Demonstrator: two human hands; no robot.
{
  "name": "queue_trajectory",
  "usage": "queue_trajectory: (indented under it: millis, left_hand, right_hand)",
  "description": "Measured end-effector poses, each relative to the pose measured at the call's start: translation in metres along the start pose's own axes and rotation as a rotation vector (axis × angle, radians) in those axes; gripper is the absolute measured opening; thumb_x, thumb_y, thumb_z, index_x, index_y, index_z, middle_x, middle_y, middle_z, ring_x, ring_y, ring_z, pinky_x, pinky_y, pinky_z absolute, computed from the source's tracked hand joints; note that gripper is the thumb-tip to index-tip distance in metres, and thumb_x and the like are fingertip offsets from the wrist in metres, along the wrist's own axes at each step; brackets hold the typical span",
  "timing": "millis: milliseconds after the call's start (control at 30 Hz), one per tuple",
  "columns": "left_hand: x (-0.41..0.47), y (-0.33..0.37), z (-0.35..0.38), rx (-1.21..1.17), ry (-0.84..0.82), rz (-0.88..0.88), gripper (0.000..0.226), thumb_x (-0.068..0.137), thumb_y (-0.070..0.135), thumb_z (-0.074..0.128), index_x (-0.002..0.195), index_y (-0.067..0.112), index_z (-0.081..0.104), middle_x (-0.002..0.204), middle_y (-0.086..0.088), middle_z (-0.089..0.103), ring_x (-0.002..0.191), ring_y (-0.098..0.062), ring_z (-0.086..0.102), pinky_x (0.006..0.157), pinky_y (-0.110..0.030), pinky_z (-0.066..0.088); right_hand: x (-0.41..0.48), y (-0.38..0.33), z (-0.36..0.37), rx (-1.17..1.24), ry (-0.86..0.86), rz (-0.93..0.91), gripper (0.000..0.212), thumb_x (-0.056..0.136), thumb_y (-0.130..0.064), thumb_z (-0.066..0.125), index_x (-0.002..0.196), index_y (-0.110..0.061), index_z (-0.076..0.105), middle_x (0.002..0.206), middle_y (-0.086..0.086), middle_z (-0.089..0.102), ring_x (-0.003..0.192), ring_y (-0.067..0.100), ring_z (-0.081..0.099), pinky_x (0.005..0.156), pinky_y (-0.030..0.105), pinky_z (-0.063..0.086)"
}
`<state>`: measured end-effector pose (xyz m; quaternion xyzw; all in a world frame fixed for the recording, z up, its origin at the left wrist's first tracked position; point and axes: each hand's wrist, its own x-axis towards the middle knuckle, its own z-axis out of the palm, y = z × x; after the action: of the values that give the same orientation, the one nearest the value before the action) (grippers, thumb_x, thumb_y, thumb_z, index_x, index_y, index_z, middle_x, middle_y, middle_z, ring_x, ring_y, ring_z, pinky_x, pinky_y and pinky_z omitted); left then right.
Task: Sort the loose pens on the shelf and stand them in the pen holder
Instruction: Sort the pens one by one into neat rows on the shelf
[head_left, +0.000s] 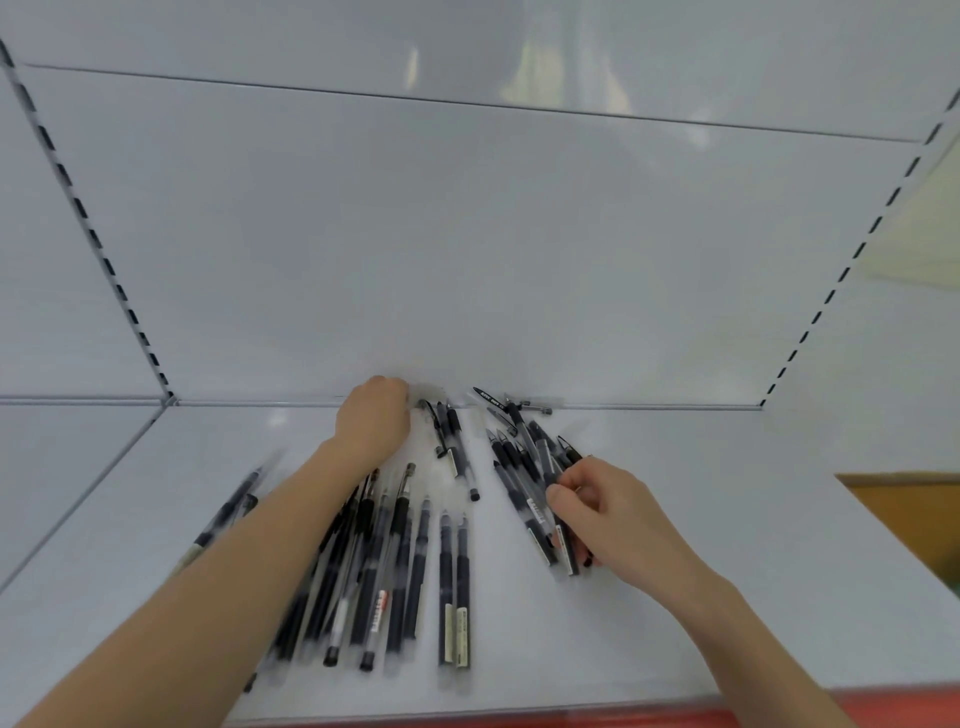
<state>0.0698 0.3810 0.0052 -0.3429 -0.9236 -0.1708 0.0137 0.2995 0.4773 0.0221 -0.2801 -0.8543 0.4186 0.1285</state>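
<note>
Shelf (779, 545) bearing loose pens (400, 561), right hand (618, 519) gripping several

A pale grey back panel (467, 249) rises behind, crossed near the top by a thin horizontal seam (467, 102). Slotted uprights run along its left (88, 228) and right (852, 254) edges. A red strip (623, 716) borders the front edge. At far right sits a yellow-brown surface (914, 514).

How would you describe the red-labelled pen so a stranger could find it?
Look at the white shelf, near its front edge. Among the black pens beside the left forearm lies the red-labelled pen; its neighbours' labels are pale.
</note>
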Motion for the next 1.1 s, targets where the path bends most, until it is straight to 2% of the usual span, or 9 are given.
queue_trajectory:
  millis: [100, 200, 267, 333, 500, 667, 833, 1000, 1100]
  left_hand:
    - [-0.004, 0.000, -0.007, -0.146, -0.008, -0.024, 0.033, 0.088, 0.000, 0.042, 0.119, 0.002, 0.055, 0.120, -0.017, 0.057, 0.111, -0.031, 0.053, 0.089, -0.031, 0.040]
    - [-0.021, 0.008, -0.027, -0.592, -0.055, -0.079, 0.038, 0.089, 0.004, 0.048, 0.126, 0.009, 0.051, 0.099, -0.012, 0.060, 0.088, -0.022, 0.057, 0.079, -0.029, 0.045]
    - [-0.040, 0.016, -0.044, -0.967, -0.124, -0.122, 0.036, 0.089, 0.002, 0.050, 0.123, 0.013, 0.054, 0.083, -0.009, 0.061, 0.074, -0.017, 0.059, 0.076, -0.028, 0.051]
    - [-0.058, 0.020, -0.058, -1.230, -0.175, -0.159, 0.032, 0.089, 0.000, 0.051, 0.116, 0.015, 0.059, 0.080, -0.008, 0.060, 0.068, -0.015, 0.063, 0.071, -0.024, 0.056]
    - [-0.090, 0.025, -0.078, -1.575, -0.218, -0.163, 0.026, 0.087, -0.001, 0.049, 0.101, 0.015, 0.063, 0.069, -0.007, 0.061, 0.058, -0.015, 0.063, 0.060, -0.022, 0.055]
    - [-0.105, 0.024, -0.083, -1.689, -0.181, -0.125, 0.019, 0.084, 0.003, 0.057, 0.093, 0.018, 0.064, 0.067, -0.006, 0.061, 0.060, -0.017, 0.063, 0.058, -0.023, 0.055]
    - [-0.115, 0.020, -0.081, -1.532, -0.131, -0.019, 0.027, 0.090, 0.007, 0.049, 0.101, 0.025, 0.068, 0.073, -0.003, 0.062, 0.066, -0.011, 0.061, 0.065, -0.021, 0.055]
    - [-0.120, 0.021, -0.078, -1.412, -0.062, 0.078, 0.022, 0.081, 0.022, 0.055, 0.093, 0.034, 0.070, 0.068, 0.007, 0.060, 0.072, -0.007, 0.056, 0.065, -0.014, 0.049]
    - [-0.119, 0.021, -0.076, -1.383, -0.050, 0.083, 0.015, 0.083, 0.018, 0.056, 0.090, 0.026, 0.067, 0.068, 0.007, 0.061, 0.077, -0.012, 0.055, 0.066, -0.014, 0.049]
  right_hand:
    - [0.000, -0.002, -0.001, 0.020, 0.006, -0.005, 0.013, 0.088, -0.020, 0.052, 0.076, -0.017, 0.053, 0.043, -0.008, 0.053, 0.040, 0.006, 0.048, 0.044, 0.020, 0.040]
    - [-0.001, -0.009, -0.004, 0.078, 0.015, -0.014, 0.012, 0.089, -0.018, 0.053, 0.077, -0.014, 0.054, 0.053, 0.000, 0.061, 0.039, 0.005, 0.050, 0.042, 0.020, 0.040]
    - [-0.003, -0.017, -0.008, 0.132, 0.027, -0.032, 0.011, 0.088, -0.017, 0.054, 0.078, -0.013, 0.055, 0.061, 0.010, 0.066, 0.042, 0.008, 0.050, 0.045, 0.024, 0.042]
    - [-0.006, -0.028, -0.010, 0.203, 0.036, -0.071, 0.012, 0.088, -0.016, 0.054, 0.076, -0.014, 0.055, 0.062, 0.012, 0.066, 0.045, 0.012, 0.049, 0.047, 0.025, 0.043]
    - [-0.017, -0.056, -0.010, 0.249, 0.036, -0.235, 0.015, 0.086, -0.010, 0.053, 0.072, -0.012, 0.056, 0.049, 0.001, 0.056, 0.041, 0.005, 0.042, 0.044, 0.013, 0.035]
    - [-0.027, -0.072, -0.004, 0.246, -0.023, -0.334, 0.018, 0.084, -0.011, 0.054, 0.067, -0.017, 0.056, 0.045, -0.004, 0.048, 0.040, 0.003, 0.039, 0.045, 0.010, 0.032]
    - [-0.029, -0.077, -0.002, 0.255, -0.006, -0.350, 0.020, 0.085, -0.011, 0.055, 0.067, -0.019, 0.057, 0.044, -0.005, 0.047, 0.040, 0.003, 0.040, 0.045, 0.010, 0.033]
    - [-0.028, -0.076, -0.002, 0.237, 0.007, -0.340, 0.019, 0.084, -0.012, 0.057, 0.065, -0.017, 0.057, 0.046, 0.000, 0.048, 0.039, 0.004, 0.039, 0.045, 0.009, 0.032]
    - [-0.030, -0.075, -0.003, 0.208, -0.012, -0.338, 0.018, 0.083, -0.014, 0.056, 0.066, -0.018, 0.057, 0.045, -0.001, 0.047, 0.039, 0.003, 0.039, 0.045, 0.009, 0.031]
